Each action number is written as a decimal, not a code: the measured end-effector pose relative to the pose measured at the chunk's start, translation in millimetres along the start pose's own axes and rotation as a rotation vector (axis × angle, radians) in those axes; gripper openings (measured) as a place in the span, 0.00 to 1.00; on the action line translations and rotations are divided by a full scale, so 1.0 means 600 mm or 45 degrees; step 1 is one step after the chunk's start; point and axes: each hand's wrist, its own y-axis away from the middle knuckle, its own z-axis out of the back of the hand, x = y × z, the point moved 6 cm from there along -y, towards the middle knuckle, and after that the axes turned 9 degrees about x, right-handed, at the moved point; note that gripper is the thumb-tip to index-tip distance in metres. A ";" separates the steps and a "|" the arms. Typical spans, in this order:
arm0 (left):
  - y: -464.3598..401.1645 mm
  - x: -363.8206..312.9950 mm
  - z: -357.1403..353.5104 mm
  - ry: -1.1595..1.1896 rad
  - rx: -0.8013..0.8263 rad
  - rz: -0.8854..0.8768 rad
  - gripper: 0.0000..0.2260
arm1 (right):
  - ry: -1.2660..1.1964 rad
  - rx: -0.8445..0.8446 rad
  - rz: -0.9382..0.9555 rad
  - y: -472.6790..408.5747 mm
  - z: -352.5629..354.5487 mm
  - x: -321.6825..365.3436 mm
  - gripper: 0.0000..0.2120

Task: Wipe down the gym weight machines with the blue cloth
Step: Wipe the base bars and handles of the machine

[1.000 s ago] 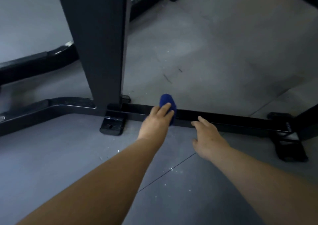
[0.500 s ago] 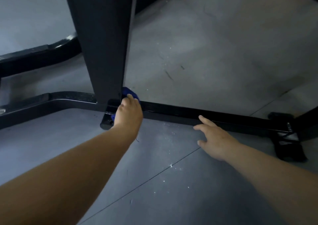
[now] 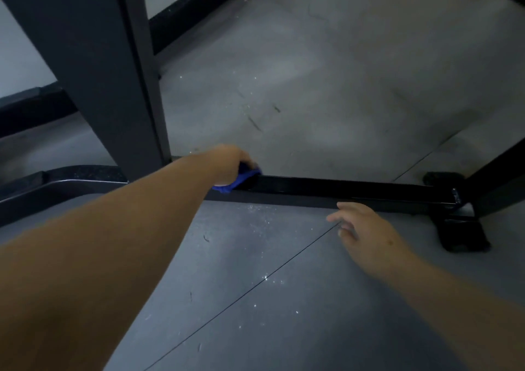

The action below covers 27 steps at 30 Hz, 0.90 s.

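Note:
A black floor bar of the weight machine runs low across the view, from a wide dark upright post on the left to a foot bracket on the right. My left hand grips the blue cloth and presses it on the bar just right of the post; most of the cloth is hidden under the hand. In front of the bar my right hand hovers above the floor with fingers spread, holding nothing.
Grey rubber floor tiles with white specks and a seam line lie in front of the bar. Another black frame bar runs away at the top. A slanted black leg rises at the right edge.
My left hand first slid the cloth left along the bar to the post's foot, then back right a little. My right hand stayed in front of the bar. The camera moved closer.

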 end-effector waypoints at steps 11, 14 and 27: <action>0.017 -0.112 -0.020 -0.076 -0.053 -0.321 0.23 | -0.024 -0.171 0.017 0.014 0.032 -0.029 0.16; 0.014 -0.049 -0.014 -0.041 -0.037 -0.070 0.21 | -0.006 -0.143 0.009 0.018 0.033 -0.030 0.15; 0.012 -0.104 -0.072 0.016 -0.342 -0.332 0.30 | 0.053 -0.141 -0.196 0.030 0.045 -0.066 0.15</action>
